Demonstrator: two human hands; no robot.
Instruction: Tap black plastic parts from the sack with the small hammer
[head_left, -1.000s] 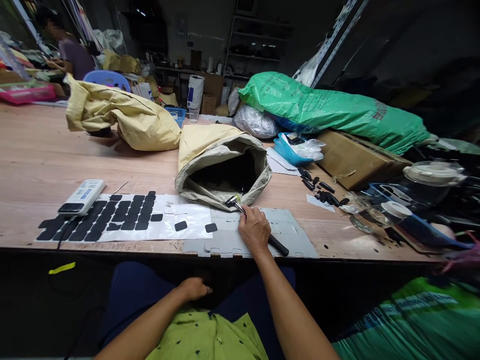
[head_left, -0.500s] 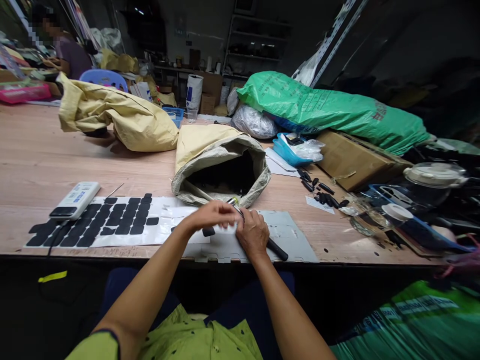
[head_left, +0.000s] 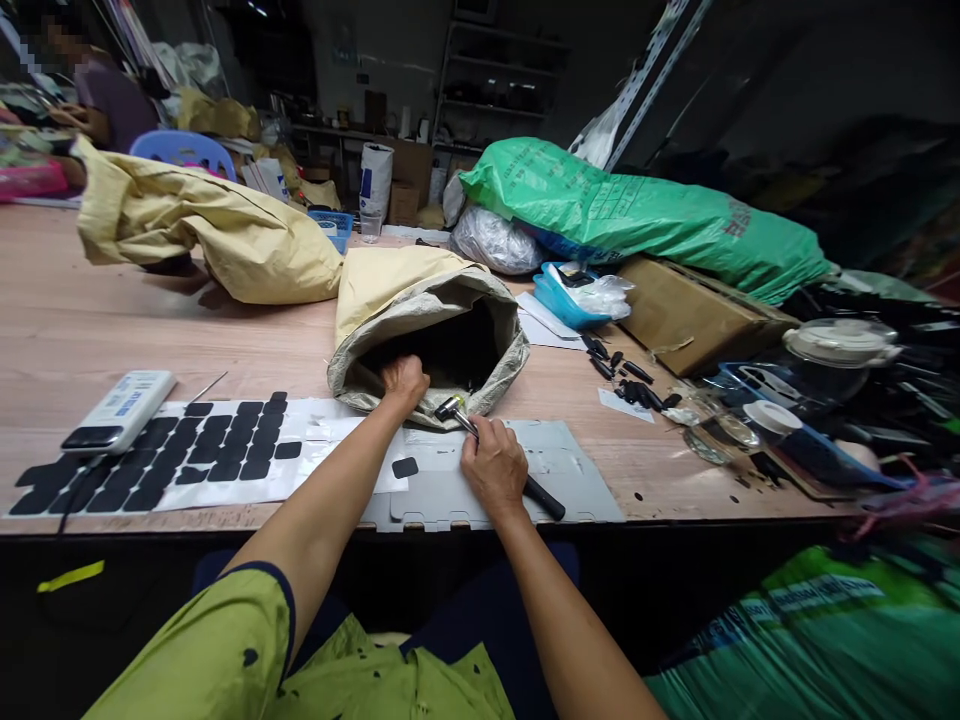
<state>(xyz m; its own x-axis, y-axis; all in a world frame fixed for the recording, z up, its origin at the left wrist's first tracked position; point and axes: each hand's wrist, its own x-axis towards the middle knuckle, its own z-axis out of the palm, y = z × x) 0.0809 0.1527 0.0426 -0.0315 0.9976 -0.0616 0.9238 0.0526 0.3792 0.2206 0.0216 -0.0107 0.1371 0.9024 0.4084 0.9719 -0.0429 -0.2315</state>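
Note:
My left hand (head_left: 406, 378) reaches into the mouth of the open sack (head_left: 501, 390), which is yellow outside and pale grey inside. Its fingertips are lost in the dark interior. My right hand (head_left: 495, 462) is closed around a small hammer (head_left: 545, 497) with a black grip, a metal shaft and a yellowish tip on its head. The hammer lies slanted over a grey board (head_left: 577, 465), its head near the sack's lower lip. Left of my right hand, one black rounded pad (head_left: 405, 467) rests beside the white sheet. More such pads (head_left: 255, 440) stand in rows on the white sheet (head_left: 304, 460).
A white power bank-like device (head_left: 124, 410) with a cable sits on the left. Behind lie a folded yellow sack (head_left: 262, 250) and a long green sack (head_left: 637, 205). Black pieces (head_left: 637, 385), a cardboard box (head_left: 694, 310) and jars crowd the right. A person sits far left.
My left hand has moved from beside the hammer head forward into the sack's opening. My right hand still holds the hammer. The view has shifted slightly.

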